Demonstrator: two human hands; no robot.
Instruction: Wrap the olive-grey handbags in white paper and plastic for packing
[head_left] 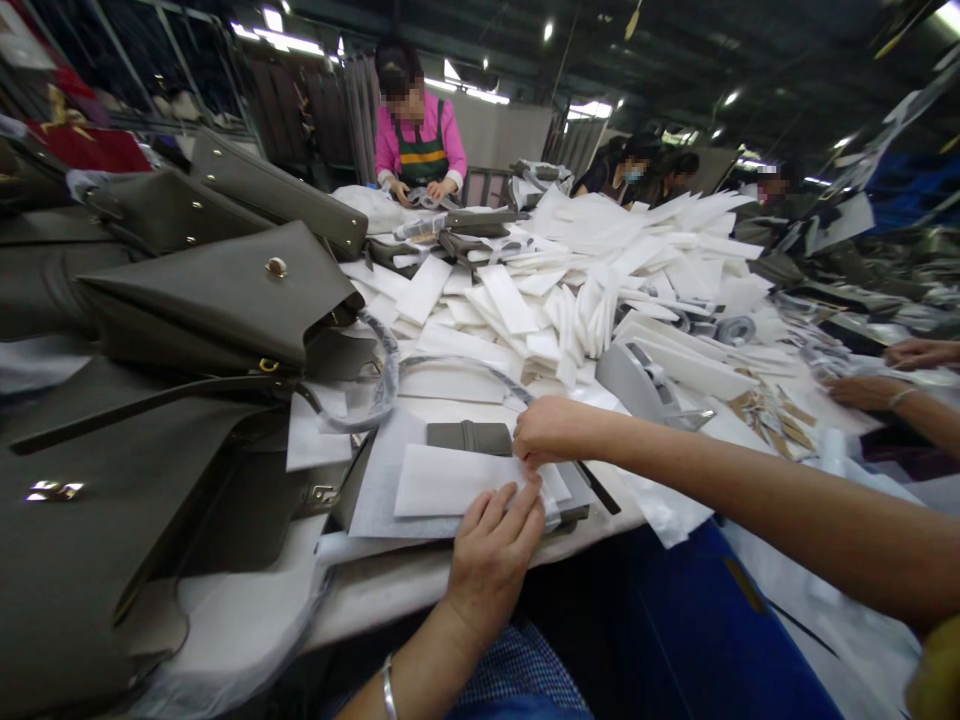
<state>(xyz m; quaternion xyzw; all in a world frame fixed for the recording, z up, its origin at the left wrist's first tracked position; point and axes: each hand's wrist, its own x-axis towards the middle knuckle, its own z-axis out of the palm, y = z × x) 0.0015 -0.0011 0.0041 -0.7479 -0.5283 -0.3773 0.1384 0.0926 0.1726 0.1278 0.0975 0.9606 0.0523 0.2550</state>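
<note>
In front of me a grey-olive handbag lies on the table, partly covered by a sheet of white tissue (373, 490). On top rests a white foam pad (442, 482), with a grey leather piece (469, 437) showing behind it. My left hand (499, 535) lies with fingers stretched out over the pad's right part. My right hand (551, 432) is closed at the right end of the leather piece, its fingertips pinched near the pad; what they grip is hidden. Behind them curves a plastic-wrapped handle (472, 362).
Several grey-olive handbags (217, 290) crowd the left side. A heap of white foam pads (525, 300) fills the table's middle. A person (420, 150) in pink works across the table; another person's hands (862, 392) are at right. A blue bin (675, 620) stands below the table edge.
</note>
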